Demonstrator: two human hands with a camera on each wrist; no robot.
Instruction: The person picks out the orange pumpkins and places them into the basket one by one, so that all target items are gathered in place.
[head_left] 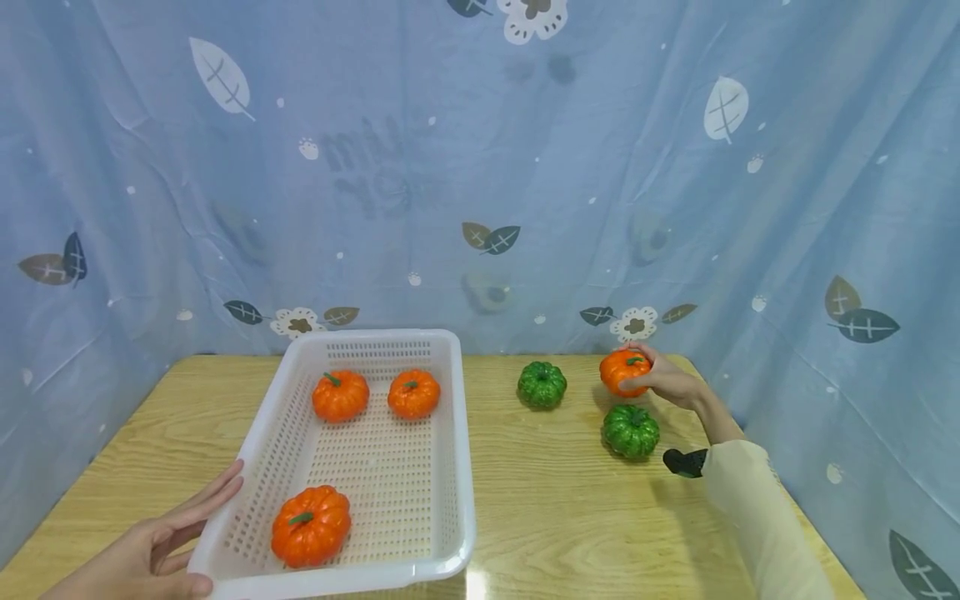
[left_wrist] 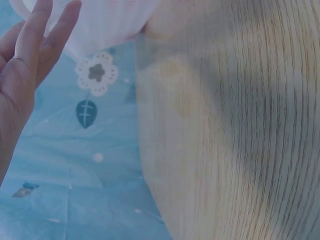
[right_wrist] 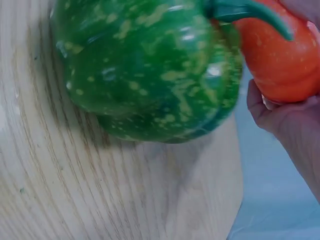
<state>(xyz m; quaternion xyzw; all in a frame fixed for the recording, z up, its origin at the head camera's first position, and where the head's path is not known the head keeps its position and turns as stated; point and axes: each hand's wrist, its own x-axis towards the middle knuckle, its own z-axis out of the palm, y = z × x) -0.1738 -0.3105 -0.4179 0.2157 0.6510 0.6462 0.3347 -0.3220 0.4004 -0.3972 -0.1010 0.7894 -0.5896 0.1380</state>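
At the back right of the table, my right hand (head_left: pixel 672 384) grips a small orange pumpkin (head_left: pixel 624 372) with a green stem. The right wrist view shows fingers and thumb around this orange pumpkin (right_wrist: pixel 284 55). A green pumpkin (head_left: pixel 631 432) sits just in front of that hand and looms large in the right wrist view. Another green pumpkin (head_left: pixel 542 385) lies farther left. My left hand (head_left: pixel 161 546) touches the near-left side of a white plastic basket (head_left: pixel 467 500), its fingers stretched along the wall and its thumb at the front corner. Three orange pumpkins, including one near the front (head_left: pixel 311 527), lie inside.
The wooden table (head_left: pixel 555 508) runs back to a blue patterned curtain (head_left: pixel 420 167), which also hangs along both sides. A black wrist-worn piece (head_left: pixel 684 462) juts from the right sleeve (head_left: pixel 757 508), close to the nearer green pumpkin.
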